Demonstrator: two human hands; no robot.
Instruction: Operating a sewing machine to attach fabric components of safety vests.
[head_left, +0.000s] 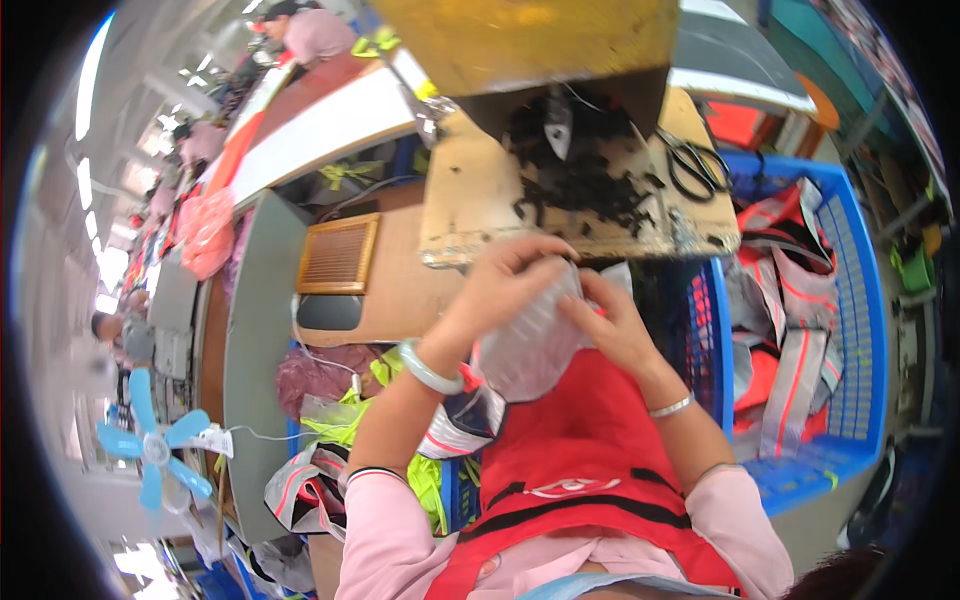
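My left hand (508, 285) and my right hand (618, 325) meet just below the near edge of a wooden board (470, 190). Both are closed on a light grey cloth piece (530, 350) that hangs over the lap of a red apron (580, 430). My fingers pinch its upper edge; the fingertips are partly hidden. By my left forearm hangs a grey and white striped cloth piece (465, 425) with a bright orange-pink line; whether it joins the held cloth, I cannot tell. Black-handled scissors (693, 168) lie at the board's right side.
A yellow machine (540, 40) with a pointed metal part (557, 130) stands over black scraps (590, 190). On the right a blue basket (868, 330) holds grey and orange pieces. Leftward are a ribbed wooden frame (338, 255), yellow-green cloth (345, 420) and a blue fan (155, 450).
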